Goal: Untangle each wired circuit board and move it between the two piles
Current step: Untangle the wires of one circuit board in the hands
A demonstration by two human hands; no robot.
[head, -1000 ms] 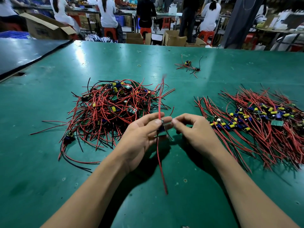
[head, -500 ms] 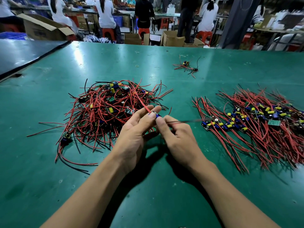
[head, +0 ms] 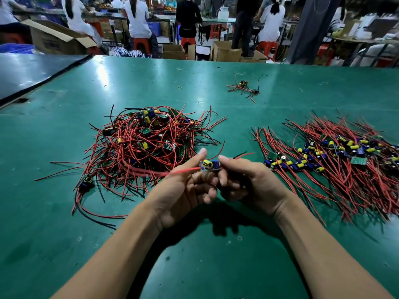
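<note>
Left hand (head: 183, 190): fingers pinch the circuit board (head: 210, 165), red wire (head: 183, 171) trailing to 9 o'clock.
Right hand (head: 248, 184): fingers grip the same board.
Tangled pile (head: 146, 143): 10 o'clock.
Neat pile (head: 334, 160): 2 o'clock.

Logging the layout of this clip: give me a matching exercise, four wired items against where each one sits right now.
Things:
1. tangled pile
2. neat pile
3. board
4. stray bunch

Places:
a. far back on the table, beyond both piles
b. held between left hand and right hand
c. on the table, left of the hands
d. on the table, right of the hands

Pairs: 1-c, 2-d, 3-b, 4-a
</note>
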